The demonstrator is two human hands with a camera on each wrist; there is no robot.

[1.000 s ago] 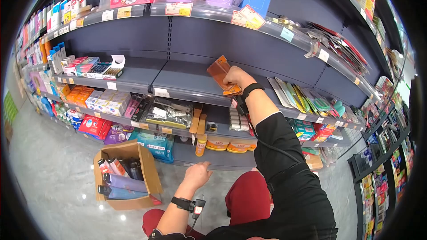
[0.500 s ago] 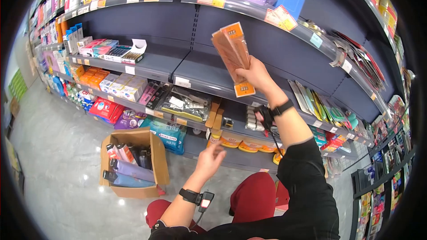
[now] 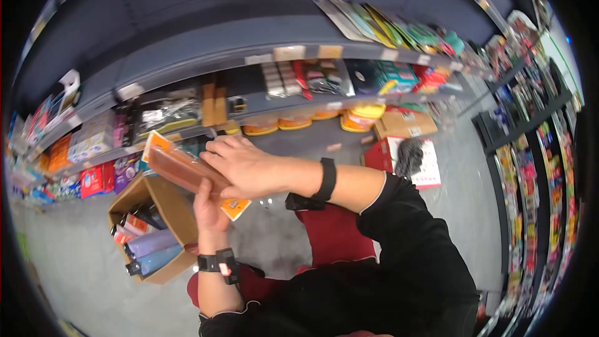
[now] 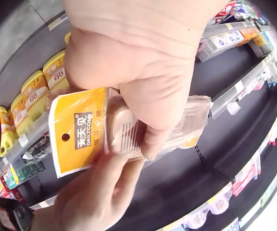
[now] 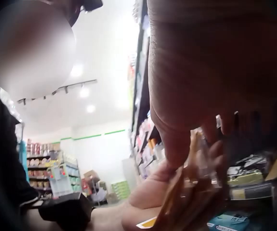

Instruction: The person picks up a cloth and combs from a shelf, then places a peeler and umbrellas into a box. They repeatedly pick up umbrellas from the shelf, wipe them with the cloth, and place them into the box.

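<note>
A stack of packaged combs (image 3: pixel 181 171), brown in clear sleeves with orange card ends, is held between both hands in the head view. My right hand (image 3: pixel 246 165) grips the pack from above, fingers over its upper side. From below, my left hand (image 3: pixel 211 212) holds the same pack near its lower end, thumb up along it. In the left wrist view, the yellow-orange card (image 4: pixel 84 129) reads DAILYCOMB, with the comb teeth showing through the plastic. The right wrist view has the packs edge-on and dark, with the right hand's fingers partly hidden.
An open cardboard box (image 3: pixel 187 215) with several bottles stands on the floor at left. Ahead runs a dark shelf (image 3: pixel 187 56) with flat packs (image 3: pixel 368 22) at its right. A red-and-white box (image 3: pixel 427 168) sits right of the knees; a black rack (image 3: pixel 483 134) stands further right.
The right hand has brought the comb packs from the middle shelf down toward my body. The left hand has risen and taken hold of them too. The head view has swung down and right.
</note>
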